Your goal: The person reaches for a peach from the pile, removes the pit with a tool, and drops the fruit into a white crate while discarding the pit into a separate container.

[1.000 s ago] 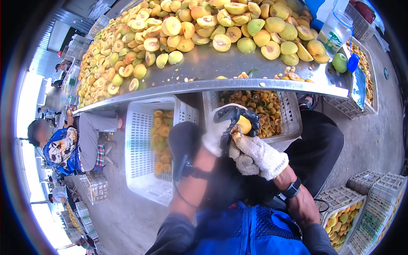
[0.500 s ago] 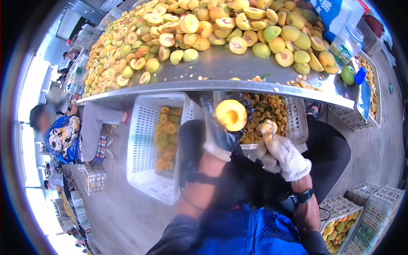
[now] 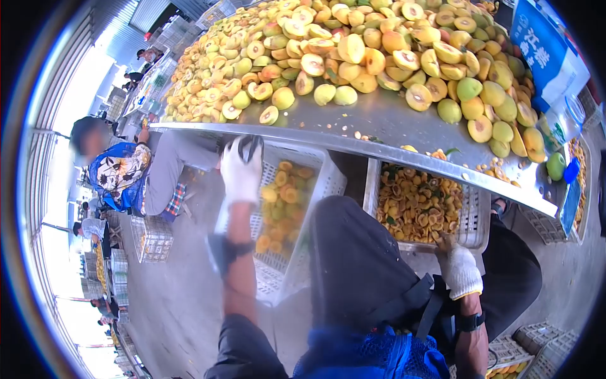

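Observation:
My left hand [image 3: 243, 165], in a white glove with dark fingers, is over the near left corner of a white basket [image 3: 328, 177] holding pitted fruit halves [image 3: 284, 199]. Its fingers are partly turned away and blurred, and no fruit shows in it. My right hand [image 3: 457, 265], in a white glove with bare fingertips, is closed at the front rim of a crate [image 3: 478, 218] of fruit scraps [image 3: 420, 202]. What it grips is too small to make out. Halved fruit [image 3: 353, 47] is heaped on the metal table [image 3: 379, 123] above both containers.
A blue and white bag [image 3: 543, 57], a clear jar [image 3: 565, 120] and a green fruit [image 3: 556, 166] are at the table's right end. On the left sits a person [image 3: 120, 170] near a crate [image 3: 151, 239]. More crates [image 3: 536, 335] stand at the lower right.
My left hand has moved left from in front of me to the white basket, and the fruit half it held is out of sight. My right hand has lowered rightward. The view has turned left.

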### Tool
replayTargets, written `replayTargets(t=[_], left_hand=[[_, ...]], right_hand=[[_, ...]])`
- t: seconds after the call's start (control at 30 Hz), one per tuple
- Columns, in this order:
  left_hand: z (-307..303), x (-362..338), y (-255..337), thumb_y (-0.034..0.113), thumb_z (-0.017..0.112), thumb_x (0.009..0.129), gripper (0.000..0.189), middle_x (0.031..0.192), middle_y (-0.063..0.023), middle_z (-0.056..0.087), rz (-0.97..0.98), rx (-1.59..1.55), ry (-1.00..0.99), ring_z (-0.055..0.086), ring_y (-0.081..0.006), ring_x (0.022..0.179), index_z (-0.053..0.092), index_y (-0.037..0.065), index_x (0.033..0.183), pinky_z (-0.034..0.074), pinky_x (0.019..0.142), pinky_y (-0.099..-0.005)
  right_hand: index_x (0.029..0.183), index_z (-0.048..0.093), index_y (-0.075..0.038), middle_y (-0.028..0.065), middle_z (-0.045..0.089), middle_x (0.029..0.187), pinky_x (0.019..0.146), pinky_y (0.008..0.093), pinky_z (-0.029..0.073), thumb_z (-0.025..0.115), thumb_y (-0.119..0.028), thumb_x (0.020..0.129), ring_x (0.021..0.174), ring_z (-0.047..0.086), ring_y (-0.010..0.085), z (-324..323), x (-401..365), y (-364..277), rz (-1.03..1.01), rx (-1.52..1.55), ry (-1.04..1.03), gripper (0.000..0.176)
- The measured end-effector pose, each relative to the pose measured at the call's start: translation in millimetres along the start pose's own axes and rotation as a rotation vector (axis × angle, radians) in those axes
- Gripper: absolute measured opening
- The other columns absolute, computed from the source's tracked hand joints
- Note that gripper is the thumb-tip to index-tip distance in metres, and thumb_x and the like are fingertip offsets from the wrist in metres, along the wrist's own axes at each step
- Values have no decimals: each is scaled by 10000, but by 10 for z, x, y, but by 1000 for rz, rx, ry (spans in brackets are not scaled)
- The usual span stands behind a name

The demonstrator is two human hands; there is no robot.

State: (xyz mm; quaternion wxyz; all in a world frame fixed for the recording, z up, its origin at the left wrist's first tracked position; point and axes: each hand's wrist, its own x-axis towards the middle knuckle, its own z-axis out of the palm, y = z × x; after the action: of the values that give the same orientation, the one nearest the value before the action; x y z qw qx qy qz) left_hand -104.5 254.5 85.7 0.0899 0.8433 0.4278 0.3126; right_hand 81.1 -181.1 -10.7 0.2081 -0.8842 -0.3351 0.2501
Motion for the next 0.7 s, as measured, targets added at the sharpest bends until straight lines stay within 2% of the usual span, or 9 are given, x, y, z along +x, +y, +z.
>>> replayTargets(t=[0.1, 0.17, 0.3, 0.33, 0.47, 0.53, 0.6, 0.67, 0.7], left_hand=[[354, 719, -104, 438, 642, 880, 468, 1136, -169, 652, -37, 351, -71, 618, -371, 1058, 626, 125, 1227, 449, 948, -497], [545, 1109, -45, 531, 629, 855, 585, 1171, -170, 646, -129, 502, -293, 615, -359, 1102, 585, 140, 1288, 441, 960, -516], [780, 1345, -160, 492, 700, 797, 650, 1223, -182, 651, -167, 395, -576, 652, -333, 1058, 564, 99, 1297, 490, 913, -448], [728, 1266, 14, 355, 744, 806, 587, 1150, -185, 674, -156, 372, -555, 675, -311, 985, 553, 39, 1263, 515, 859, -384], [672, 625, 344, 76, 678, 879, 291, 962, -132, 678, -5, -479, -69, 661, -197, 866, 547, -31, 1116, 533, 766, -304], [362, 152, 830, 18, 597, 919, 226, 1017, -126, 667, -257, -1037, -296, 665, -162, 812, 542, 9, 1138, 544, 656, -277], [95, -317, 1361, 24, 582, 924, 303, 1008, -115, 664, -316, -1301, -495, 658, -178, 838, 532, 9, 1223, 549, 701, -278], [208, -705, 1415, 108, 574, 951, 334, 1033, -93, 651, 483, -525, -275, 647, -164, 862, 524, 26, 1271, 539, 736, -276], [300, -855, 1433, 79, 591, 932, 355, 1050, -86, 643, 678, -429, -219, 644, -162, 871, 519, 23, 1275, 540, 748, -282]], right_hand=[[1146, 584, -21, 274, 666, 931, 765, 506, 513, 596, -187, 912, 912, 639, 451, 33, 60, -43, -9, 105, 74, 287], [1142, 582, -13, 281, 662, 943, 770, 507, 508, 596, -162, 910, 922, 631, 460, 88, 96, -32, -67, 155, 73, 276], [1121, 575, 1, 286, 647, 903, 746, 523, 496, 588, -165, 929, 899, 610, 483, 25, 99, -162, 1, 108, 19, 254], [1106, 575, 2, 281, 642, 893, 713, 521, 487, 591, -208, 944, 876, 605, 485, 6, 115, -179, 16, 130, 21, 266], [1106, 578, 3, 261, 643, 836, 676, 498, 481, 587, -248, 966, 808, 638, 448, -98, 95, -393, 85, 209, 167, 287], [1135, 579, 0, 250, 650, 844, 686, 472, 498, 583, -243, 972, 799, 653, 414, -47, 73, -383, 59, 335, 176, 293], [1152, 578, -20, 253, 645, 842, 669, 484, 490, 603, -243, 958, 796, 630, 440, 33, 63, -382, -35, 451, 256, 297], [1123, 586, -47, 256, 634, 827, 650, 508, 476, 606, -249, 954, 791, 601, 478, -125, -53, -696, -89, 511, 390, 264], [1087, 578, -48, 259, 631, 816, 643, 517, 474, 592, -242, 959, 780, 602, 481, -187, -84, -748, -142, 487, 374, 233]])
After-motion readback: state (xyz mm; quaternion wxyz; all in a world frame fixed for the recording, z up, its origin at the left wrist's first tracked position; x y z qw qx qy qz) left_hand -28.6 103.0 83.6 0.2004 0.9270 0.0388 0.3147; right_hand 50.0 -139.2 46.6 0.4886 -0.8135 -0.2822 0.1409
